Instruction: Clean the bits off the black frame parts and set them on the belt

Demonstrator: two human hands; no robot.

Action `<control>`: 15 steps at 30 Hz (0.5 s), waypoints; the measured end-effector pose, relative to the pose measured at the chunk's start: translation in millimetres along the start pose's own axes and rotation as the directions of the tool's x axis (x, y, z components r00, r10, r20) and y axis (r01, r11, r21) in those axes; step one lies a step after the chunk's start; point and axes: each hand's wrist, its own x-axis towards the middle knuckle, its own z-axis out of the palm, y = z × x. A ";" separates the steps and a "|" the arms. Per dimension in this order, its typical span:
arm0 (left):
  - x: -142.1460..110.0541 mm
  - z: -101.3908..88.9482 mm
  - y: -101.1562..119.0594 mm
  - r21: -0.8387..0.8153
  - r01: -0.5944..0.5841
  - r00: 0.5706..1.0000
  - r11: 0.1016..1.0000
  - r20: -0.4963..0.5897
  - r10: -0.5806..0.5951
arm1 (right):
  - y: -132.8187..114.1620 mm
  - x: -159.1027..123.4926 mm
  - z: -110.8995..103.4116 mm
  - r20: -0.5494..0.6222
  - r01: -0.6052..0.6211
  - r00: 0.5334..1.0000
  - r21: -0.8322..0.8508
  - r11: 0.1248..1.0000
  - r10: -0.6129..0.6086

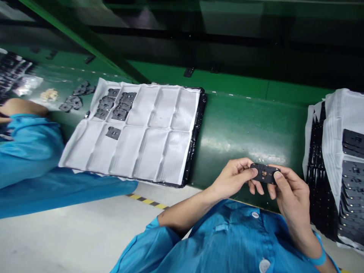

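A small black plastic part with an opening in its middle is held level in front of my chest. My left hand pinches its left end between thumb and fingers. Its right end is gripped by my right hand, thumb on top. To the left lies a tray lined with a white sheet, divided into compartments. Several similar black parts sit in its upper left compartments, and a single black part lies in the lower row.
Stacked trays at the right hold rows of black parts. Left of the lined tray, loose black parts and small beige pieces lie on the green bench. A co-worker's blue sleeve reaches in at the left.
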 end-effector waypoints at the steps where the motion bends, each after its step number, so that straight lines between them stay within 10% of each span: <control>1: -0.5 0.7 0.6 0.006 0.005 1.000 1.000 -0.001 -0.005 | 1.2 0.5 -0.4 0.004 -0.013 1.000 0.018 1.000 0.013; 15: -1.8 8.0 8.7 0.114 -0.005 0.998 0.993 -0.061 0.012 | -2.1 -0.1 4.2 -0.044 0.018 0.999 -0.015 1.000 -0.019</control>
